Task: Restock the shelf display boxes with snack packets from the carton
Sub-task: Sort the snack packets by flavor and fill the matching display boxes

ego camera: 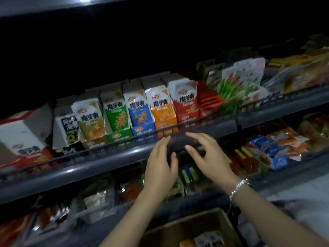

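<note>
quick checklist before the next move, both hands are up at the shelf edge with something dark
1. Left hand has a hold on the dark packet: ok, its fingers curl round the left end.
2. Right hand has a hold on it: cannot tell; fingers spread over it, image blurred.
3. What the packet is: cannot tell, too dark.
4. Target display box chosen: cannot tell; hands sit below the orange display box, and the row looks full.
5. Wire shelf rail clear of the hands: not ok, the packet is right at the rail.
6. Carton within reach with stock: ok, open below, packets visible inside.
</note>
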`<act>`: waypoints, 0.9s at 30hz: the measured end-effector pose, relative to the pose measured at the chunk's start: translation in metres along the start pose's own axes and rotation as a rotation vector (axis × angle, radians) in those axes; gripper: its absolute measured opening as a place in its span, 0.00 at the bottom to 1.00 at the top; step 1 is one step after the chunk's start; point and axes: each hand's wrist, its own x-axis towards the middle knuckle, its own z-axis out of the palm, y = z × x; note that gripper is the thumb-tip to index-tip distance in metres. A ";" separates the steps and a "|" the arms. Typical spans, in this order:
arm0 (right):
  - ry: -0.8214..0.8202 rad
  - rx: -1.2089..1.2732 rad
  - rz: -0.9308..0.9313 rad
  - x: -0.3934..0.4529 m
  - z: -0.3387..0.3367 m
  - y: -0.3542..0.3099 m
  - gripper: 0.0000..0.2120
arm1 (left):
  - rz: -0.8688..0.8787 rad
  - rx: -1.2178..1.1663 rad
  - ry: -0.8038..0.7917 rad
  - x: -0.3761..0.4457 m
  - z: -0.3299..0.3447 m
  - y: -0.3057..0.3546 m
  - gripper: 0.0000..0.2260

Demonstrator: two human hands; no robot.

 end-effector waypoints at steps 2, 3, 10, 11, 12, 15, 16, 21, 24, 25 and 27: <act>-0.052 0.021 0.041 -0.031 0.016 0.003 0.17 | -0.050 0.020 -0.078 -0.027 0.005 -0.011 0.19; -0.078 0.024 0.058 -0.046 0.025 0.006 0.16 | -0.085 0.014 -0.119 -0.040 0.008 -0.016 0.19; -0.265 0.005 0.347 -0.147 0.068 0.046 0.15 | -0.446 -0.094 -0.280 -0.132 0.053 -0.051 0.17; -0.288 0.000 0.389 -0.160 0.072 0.054 0.14 | -0.492 -0.091 -0.300 -0.143 0.062 -0.056 0.16; -0.311 -0.003 0.436 -0.173 0.076 0.062 0.14 | -0.541 -0.090 -0.323 -0.151 0.071 -0.061 0.16; -0.389 -0.049 0.583 -0.208 0.078 0.087 0.13 | -0.722 -0.112 -0.412 -0.172 0.098 -0.074 0.15; -0.421 -0.067 0.627 -0.219 0.077 0.096 0.14 | -0.771 -0.106 -0.438 -0.178 0.106 -0.077 0.16; -0.585 -0.059 0.846 -0.263 0.080 0.139 0.13 | -0.967 -0.098 -0.567 -0.203 0.151 -0.097 0.15; -0.685 -0.053 0.967 -0.279 0.087 0.157 0.14 | -1.100 -0.115 -0.601 -0.218 0.178 -0.112 0.14; -0.700 -0.043 0.993 -0.283 0.088 0.162 0.14 | -1.133 -0.114 -0.610 -0.223 0.186 -0.117 0.15; -0.728 -0.034 1.031 -0.287 0.092 0.169 0.15 | -1.197 -0.127 -0.604 -0.230 0.198 -0.121 0.16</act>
